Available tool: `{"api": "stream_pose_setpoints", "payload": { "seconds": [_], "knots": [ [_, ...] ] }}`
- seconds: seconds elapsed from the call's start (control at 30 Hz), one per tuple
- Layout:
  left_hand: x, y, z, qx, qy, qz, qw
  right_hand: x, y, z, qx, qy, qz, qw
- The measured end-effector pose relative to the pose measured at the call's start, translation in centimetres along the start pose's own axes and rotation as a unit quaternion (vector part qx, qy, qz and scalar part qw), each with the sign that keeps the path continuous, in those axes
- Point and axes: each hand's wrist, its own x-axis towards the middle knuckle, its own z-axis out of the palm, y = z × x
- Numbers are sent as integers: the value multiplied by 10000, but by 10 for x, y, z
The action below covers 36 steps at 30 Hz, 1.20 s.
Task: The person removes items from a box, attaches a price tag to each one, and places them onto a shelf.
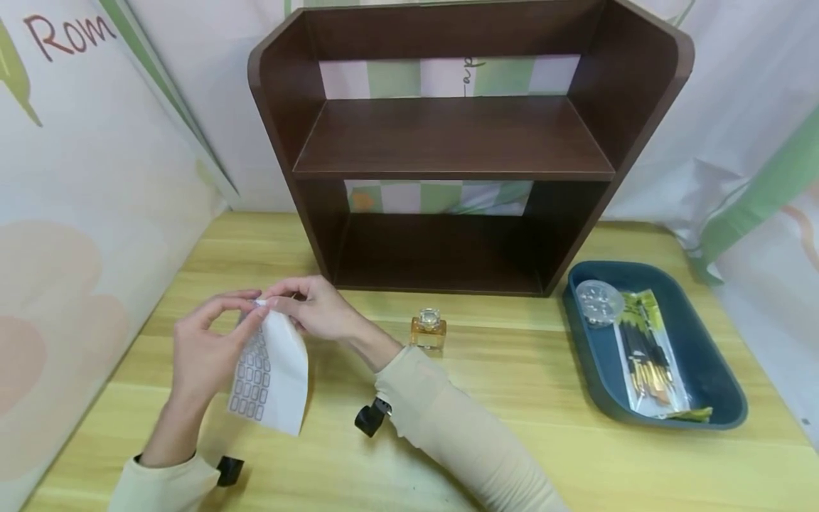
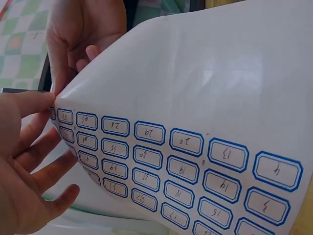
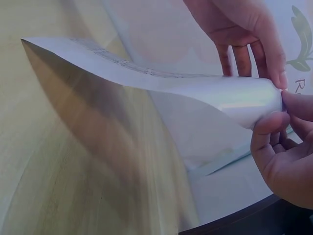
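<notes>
A white sheet of stickers hangs from both hands above the left part of the table, its blue-framed labels bearing handwritten numbers. My left hand pinches its upper edge between thumb and fingers, on the label side. Right beside those fingertips, my right hand pinches the same edge, with thumb and forefinger together. In the right wrist view the sheet bends over near the fingertips, and its far corner hangs free. Whether a single label is peeled up between the fingertips cannot be made out.
A dark brown two-tier shelf stands at the back. In front of it is a small perfume bottle of amber liquid. On the right, a blue tray holds a packet of brushes and a round clear container.
</notes>
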Motion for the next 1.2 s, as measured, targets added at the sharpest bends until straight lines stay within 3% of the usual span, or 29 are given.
{"api": "stream_pose_setpoints", "payload": {
  "seconds": [0.17,0.7,0.8,0.93,1.1,1.2],
  "knots": [
    [1,3,-1,-32,-194,-599,9980,0,0,0,-146,-61,-169,9997],
    [0,5,-1,13,-324,-740,9967,-1,-1,-2,-591,110,-318,9977],
    [0,4,-2,171,-283,-541,9980,-2,-1,-2,-655,120,-303,9973],
    [1,-1,-1,411,-155,36,9990,-1,-1,-3,-888,188,-355,9952],
    [3,-5,-2,483,-126,759,9959,-1,-2,-5,-1277,314,-429,9904],
    [5,-4,-4,513,-204,1043,9930,-1,-3,-6,-1374,389,-395,9890]
  ]
}}
